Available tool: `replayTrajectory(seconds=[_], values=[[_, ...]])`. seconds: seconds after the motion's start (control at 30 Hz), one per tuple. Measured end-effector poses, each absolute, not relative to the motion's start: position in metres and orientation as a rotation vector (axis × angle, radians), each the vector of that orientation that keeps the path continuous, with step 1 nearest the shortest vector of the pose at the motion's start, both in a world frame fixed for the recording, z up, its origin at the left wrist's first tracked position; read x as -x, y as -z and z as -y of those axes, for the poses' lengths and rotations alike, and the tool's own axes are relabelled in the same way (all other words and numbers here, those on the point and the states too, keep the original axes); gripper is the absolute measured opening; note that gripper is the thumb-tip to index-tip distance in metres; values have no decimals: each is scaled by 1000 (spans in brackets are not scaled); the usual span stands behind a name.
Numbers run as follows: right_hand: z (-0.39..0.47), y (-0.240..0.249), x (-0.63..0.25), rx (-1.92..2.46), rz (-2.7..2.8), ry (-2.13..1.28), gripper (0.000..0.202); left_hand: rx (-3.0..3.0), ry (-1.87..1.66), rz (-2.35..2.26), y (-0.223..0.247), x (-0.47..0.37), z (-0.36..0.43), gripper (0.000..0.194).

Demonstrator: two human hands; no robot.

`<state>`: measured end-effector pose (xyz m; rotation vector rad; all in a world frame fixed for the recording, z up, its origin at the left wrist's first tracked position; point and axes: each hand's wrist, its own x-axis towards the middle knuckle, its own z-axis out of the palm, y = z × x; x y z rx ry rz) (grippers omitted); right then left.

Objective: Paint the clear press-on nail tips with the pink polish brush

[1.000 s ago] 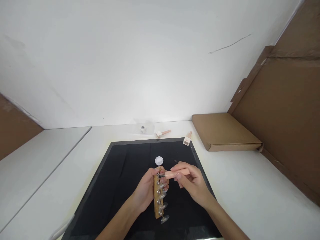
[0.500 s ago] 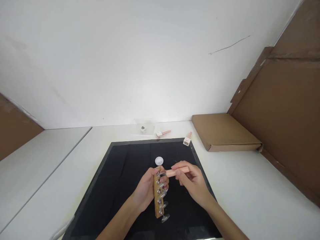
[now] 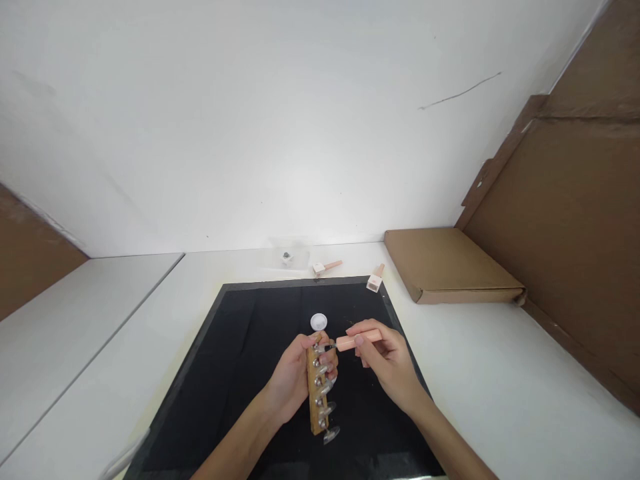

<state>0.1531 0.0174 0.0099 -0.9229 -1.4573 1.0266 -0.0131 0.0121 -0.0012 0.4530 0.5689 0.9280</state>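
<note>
My left hand (image 3: 294,373) is closed around the upper part of a wooden nail-tip holder (image 3: 315,393), a narrow bar with silver knobs. Several clear nail tips (image 3: 328,411) stick out from its right side. Pinched in my right hand (image 3: 387,357) is a nail polish brush (image 3: 357,340) with a long pink cap handle. Its dark bristles point left and reach the top nail tip; whether they touch it I cannot tell. A pale object, partly hidden, shows under the right fingers. Just beyond the holder lies a small white round dish (image 3: 319,322).
Under my hands a black mat (image 3: 240,347) covers the white table (image 3: 490,360). Two pink-capped polish bottles (image 3: 374,283) lie by its far edge, near a clear plastic piece (image 3: 295,256) holding something small and grey. A flat cardboard box (image 3: 455,263) lies at the right.
My right hand has drawn the brush slightly to the right, and more of its dark bristles show. My left hand and the holder have hardly moved.
</note>
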Motion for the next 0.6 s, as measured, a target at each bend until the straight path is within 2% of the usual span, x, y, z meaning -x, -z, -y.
replayTrajectory(seconds=[0.6], values=[[-18, -12, -151, 971, 1418, -1014, 26, -411, -916, -543, 1, 13, -12, 16]])
